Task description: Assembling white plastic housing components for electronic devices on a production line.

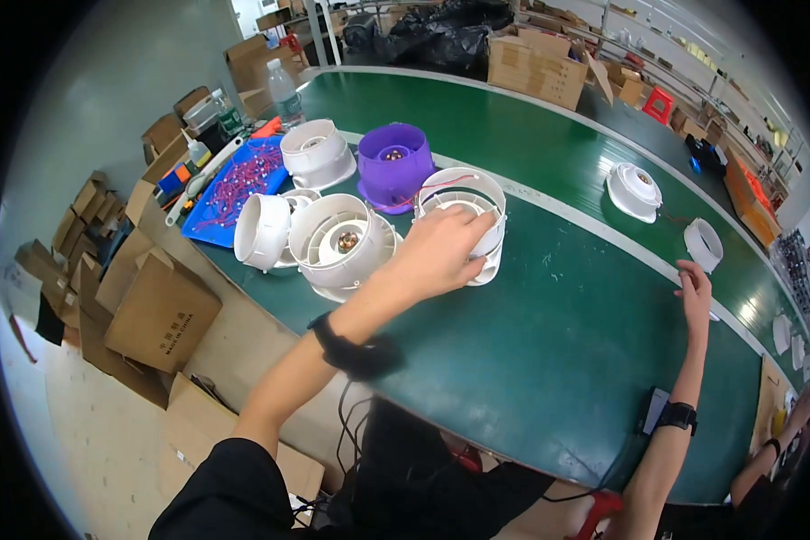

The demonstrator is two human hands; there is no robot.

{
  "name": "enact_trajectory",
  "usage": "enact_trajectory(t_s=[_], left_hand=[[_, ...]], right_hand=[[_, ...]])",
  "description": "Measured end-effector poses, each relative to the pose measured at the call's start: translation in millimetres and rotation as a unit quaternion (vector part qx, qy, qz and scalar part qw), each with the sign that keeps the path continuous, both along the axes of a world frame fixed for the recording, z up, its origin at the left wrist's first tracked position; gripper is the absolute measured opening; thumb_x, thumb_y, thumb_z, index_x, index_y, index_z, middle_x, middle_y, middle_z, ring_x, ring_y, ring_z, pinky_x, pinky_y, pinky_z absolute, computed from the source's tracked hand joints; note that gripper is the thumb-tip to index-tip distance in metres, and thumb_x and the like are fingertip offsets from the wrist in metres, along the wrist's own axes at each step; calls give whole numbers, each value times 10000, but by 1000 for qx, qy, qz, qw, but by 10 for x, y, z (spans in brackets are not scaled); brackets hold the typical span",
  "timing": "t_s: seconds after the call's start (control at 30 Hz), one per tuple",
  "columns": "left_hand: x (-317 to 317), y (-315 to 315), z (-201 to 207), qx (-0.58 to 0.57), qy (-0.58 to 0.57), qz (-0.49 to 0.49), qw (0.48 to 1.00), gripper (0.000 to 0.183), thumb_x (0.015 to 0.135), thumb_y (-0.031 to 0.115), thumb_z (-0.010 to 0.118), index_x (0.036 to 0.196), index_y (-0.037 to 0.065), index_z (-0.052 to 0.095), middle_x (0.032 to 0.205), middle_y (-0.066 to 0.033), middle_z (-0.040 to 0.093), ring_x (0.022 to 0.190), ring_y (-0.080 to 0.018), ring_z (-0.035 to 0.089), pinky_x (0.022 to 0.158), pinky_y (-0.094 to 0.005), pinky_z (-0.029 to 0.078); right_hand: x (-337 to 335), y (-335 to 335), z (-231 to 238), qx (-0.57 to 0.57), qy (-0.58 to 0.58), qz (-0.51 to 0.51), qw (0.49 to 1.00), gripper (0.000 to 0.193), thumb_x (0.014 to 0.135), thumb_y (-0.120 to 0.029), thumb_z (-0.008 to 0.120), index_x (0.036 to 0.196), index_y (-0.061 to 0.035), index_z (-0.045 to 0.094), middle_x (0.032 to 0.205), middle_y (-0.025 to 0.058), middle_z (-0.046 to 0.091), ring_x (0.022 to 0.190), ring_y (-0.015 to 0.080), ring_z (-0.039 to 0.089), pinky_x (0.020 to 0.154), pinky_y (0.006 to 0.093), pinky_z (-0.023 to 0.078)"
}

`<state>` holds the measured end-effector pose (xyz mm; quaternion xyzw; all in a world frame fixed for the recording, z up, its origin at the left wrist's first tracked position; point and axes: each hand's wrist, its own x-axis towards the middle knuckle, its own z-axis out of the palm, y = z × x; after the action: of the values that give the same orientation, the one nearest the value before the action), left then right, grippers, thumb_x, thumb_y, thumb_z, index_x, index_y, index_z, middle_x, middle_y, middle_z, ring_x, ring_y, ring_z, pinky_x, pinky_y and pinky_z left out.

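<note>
My left hand reaches into a white round plastic housing, its fingers and thumb closed on the near side. A thin red wire runs over this housing's top. Close by on the left stand a purple housing and several white ones, among them a large one with a metal piece in its centre. My right hand is stretched out at the right with fingers apart, holding nothing. Just beyond its fingertips a white ring lies on the green belt. Farther off sits another white housing.
A blue tray of red and purple wires lies at the left, with bottles behind it. Cardboard boxes stand on the floor at the left. A dark device lies beside my right forearm. A co-worker's hand shows at the right edge.
</note>
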<state>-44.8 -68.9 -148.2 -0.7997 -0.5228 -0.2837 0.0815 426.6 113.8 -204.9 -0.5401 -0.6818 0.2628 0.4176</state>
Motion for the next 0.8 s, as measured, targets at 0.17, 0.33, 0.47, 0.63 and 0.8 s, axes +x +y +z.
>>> enact_trajectory(t_s=[0.17, 0.33, 0.47, 0.63, 0.8], left_hand=[[-23, -14, 0, -68, 9, 11, 998, 448, 732, 147, 717, 1138, 48, 554, 821, -166, 634, 837, -360, 632, 747, -468, 492], [185, 38, -81, -22, 31, -126, 991, 493, 724, 221, 736, 1170, 65, 594, 855, -134, 647, 843, -320, 628, 788, -451, 457], [551, 83, -109, -5, 4, -221, 975, 435, 713, 231, 738, 1095, 59, 617, 833, -122, 630, 828, -302, 620, 815, -428, 433], [968, 279, -213, 81, -73, -322, 941, 258, 728, 230, 734, 907, 70, 641, 815, -66, 579, 838, -254, 568, 848, -401, 414], [1178, 365, -159, 104, -116, -380, 912, 301, 743, 189, 717, 1003, 73, 621, 1155, -139, 550, 1106, -352, 541, 978, -486, 414]], right_hand=[[-454, -439, 479, -28, 48, 123, 991, 217, 991, -139, 496, 1109, -34, 645, 979, 35, 670, 833, 102, 609, 678, 243, 491], [-934, -746, 397, -77, -6, 241, 967, 225, 1008, -148, 483, 1117, -24, 634, 986, 63, 670, 857, 117, 627, 690, 255, 507], [-1306, -1100, 388, -167, 123, 276, 938, 402, 1027, -323, 450, 1328, -61, 492, 1086, 93, 654, 886, 157, 642, 714, 286, 537], [-1306, -1217, 369, -203, 203, 228, 930, 592, 1000, -436, 446, 1467, -95, 323, 1167, 120, 643, 923, 196, 656, 617, 310, 573], [-1157, -1150, 148, -227, 212, 175, 934, 480, 934, -172, 522, 1399, -88, 438, 1005, 69, 631, 791, 147, 629, 526, 271, 536]])
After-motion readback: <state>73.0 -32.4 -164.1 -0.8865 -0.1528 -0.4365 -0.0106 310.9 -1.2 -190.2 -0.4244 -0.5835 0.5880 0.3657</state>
